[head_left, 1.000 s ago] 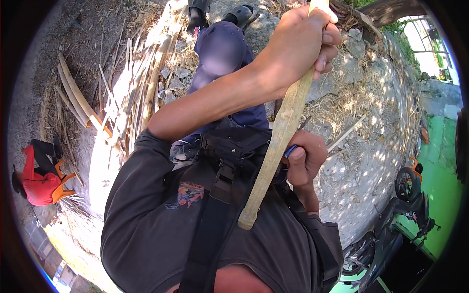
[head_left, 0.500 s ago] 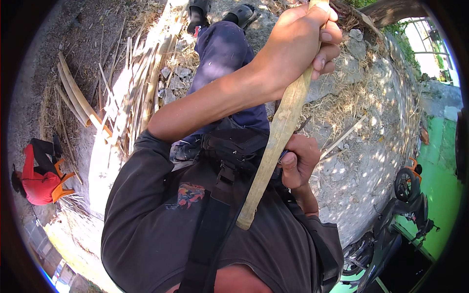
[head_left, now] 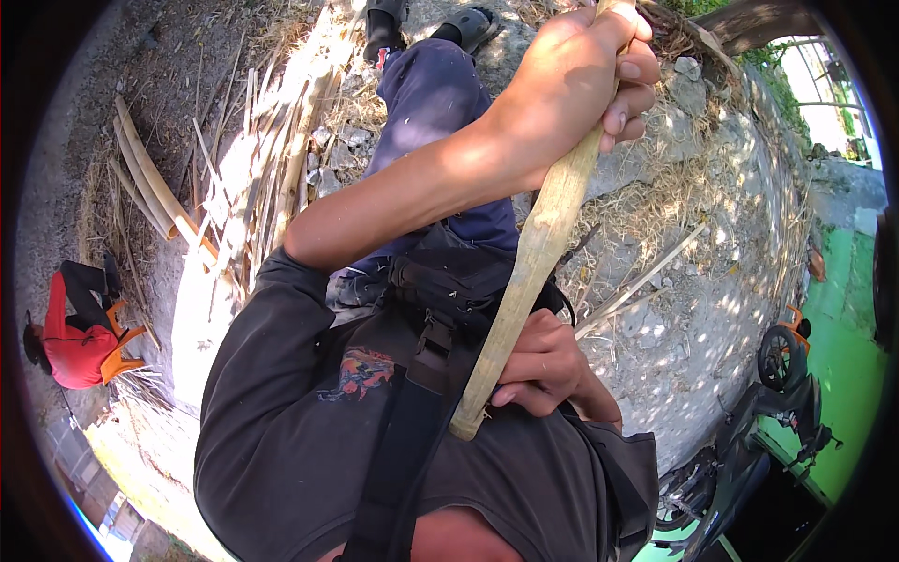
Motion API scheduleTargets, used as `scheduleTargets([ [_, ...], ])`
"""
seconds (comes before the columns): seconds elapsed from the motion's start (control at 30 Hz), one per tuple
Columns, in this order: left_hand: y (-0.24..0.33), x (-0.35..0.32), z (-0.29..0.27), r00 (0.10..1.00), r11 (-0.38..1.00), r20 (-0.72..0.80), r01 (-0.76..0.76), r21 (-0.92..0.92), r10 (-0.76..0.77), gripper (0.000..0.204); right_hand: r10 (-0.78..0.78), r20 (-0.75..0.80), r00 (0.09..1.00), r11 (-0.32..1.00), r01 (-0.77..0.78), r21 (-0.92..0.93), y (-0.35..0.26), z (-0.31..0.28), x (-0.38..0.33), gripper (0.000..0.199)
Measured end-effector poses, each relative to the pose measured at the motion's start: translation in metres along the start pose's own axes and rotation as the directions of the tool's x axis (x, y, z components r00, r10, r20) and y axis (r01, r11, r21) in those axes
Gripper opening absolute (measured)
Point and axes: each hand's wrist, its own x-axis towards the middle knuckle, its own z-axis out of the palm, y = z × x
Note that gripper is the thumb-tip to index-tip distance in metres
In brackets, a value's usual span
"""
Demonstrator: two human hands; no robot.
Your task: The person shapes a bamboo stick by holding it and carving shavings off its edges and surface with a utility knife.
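My left hand [head_left: 585,89] is closed around the upper part of a long, flat bamboo strip [head_left: 534,258]. The strip slants down across my body, its lower end lying over the front of my dark shirt. Beside the lower part, my right hand [head_left: 543,363] is closed with its fingers curled. Its fingertips are close to the strip's edge, and whatever they grip is hidden. A black waist bag [head_left: 445,281] sits behind the strip, with a dark strap running up over my shirt.
Split bamboo strips [head_left: 281,159] lie piled on the ground at left, near curved bamboo pieces [head_left: 145,173]. A person in red [head_left: 75,351] sits on an orange chair [head_left: 120,361] at far left. A motorcycle [head_left: 740,440] stands by the green wall [head_left: 833,375] at right.
My right hand has moved down along the strip towards its lower end, its fingers now turned in to the strip. The left hand and strip have barely shifted.
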Motion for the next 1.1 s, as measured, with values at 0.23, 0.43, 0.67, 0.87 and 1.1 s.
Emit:
scheduleTargets([
  [0.23, -0.003, 0.003, 0.004, 0.998, 0.999, -0.064, 0.028, -0.033, -0.03, 0.038, 0.061, -0.248, 0.967, 0.998, -0.063, 0.0, -0.001, -0.007, 0.006, 0.03],
  [0.43, 0.004, -0.001, 0.005, 0.995, 0.998, -0.082, 0.061, 0.004, -0.06, 0.043, 0.013, -0.228, 0.974, 0.994, -0.036, -0.099, -0.001, -0.006, 0.008, 0.026],
  [0.67, 0.005, 0.002, 0.0, 0.995, 0.996, -0.075, 0.074, 0.049, -0.07, 0.043, 0.003, -0.111, 0.994, 1.0, -0.006, -0.028, 0.003, 0.003, -0.003, 0.022],
  [0.87, 0.007, -0.001, 0.003, 0.999, 0.999, -0.04, 0.028, 0.021, -0.027, 0.042, 0.0, -0.22, 0.975, 0.999, -0.011, -0.048, -0.001, 0.004, -0.003, 0.023],
  [1.1, 0.009, 0.001, -0.002, 1.0, 1.0, 0.021, 0.0, -0.015, 0.0, 0.031, -0.007, -0.094, 0.996, 0.998, 0.0, -0.07, -0.001, 0.006, -0.003, 0.023],
])
